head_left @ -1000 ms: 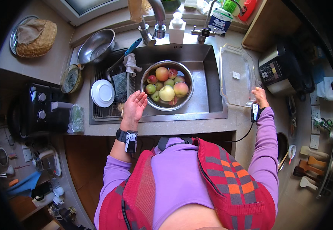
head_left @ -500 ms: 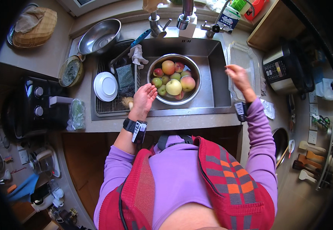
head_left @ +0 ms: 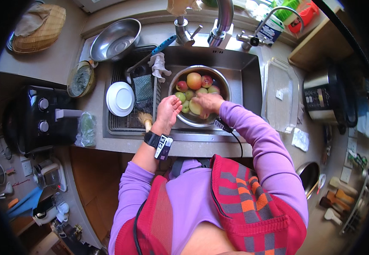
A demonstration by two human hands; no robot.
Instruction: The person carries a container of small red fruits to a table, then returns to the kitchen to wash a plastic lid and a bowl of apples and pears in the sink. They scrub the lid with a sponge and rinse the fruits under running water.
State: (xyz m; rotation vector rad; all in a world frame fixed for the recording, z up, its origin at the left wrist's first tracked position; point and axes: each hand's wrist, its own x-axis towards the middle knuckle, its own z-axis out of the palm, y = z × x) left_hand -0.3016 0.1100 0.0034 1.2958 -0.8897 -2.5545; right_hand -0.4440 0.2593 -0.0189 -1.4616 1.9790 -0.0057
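A round steel bowl (head_left: 174, 114) sits in the sink, filled with several fruits in red, orange and green. My right hand (head_left: 210, 103) reaches over its right side, with bent, slightly smeared fingers at a pale yellow-green apple (head_left: 195, 108). Whether they grip it cannot be made out. Beside the bowl's left rim is my left hand (head_left: 169, 113), loosely cupped with nothing visible in it. A red-orange apple (head_left: 194, 80) lies at the back of the bowl.
Left in the sink stands a wire rack (head_left: 127, 124) with a white dish (head_left: 120, 98) and a brush (head_left: 145, 120). A steel basin (head_left: 115, 40) rests behind. The faucet (head_left: 221, 32) rises at the back; a clear plastic container (head_left: 278, 112) lies right.
My right hand has come left from the clear container to the fruit in the bowl. A small white square now shows in the container. My left hand has stayed by the rim.
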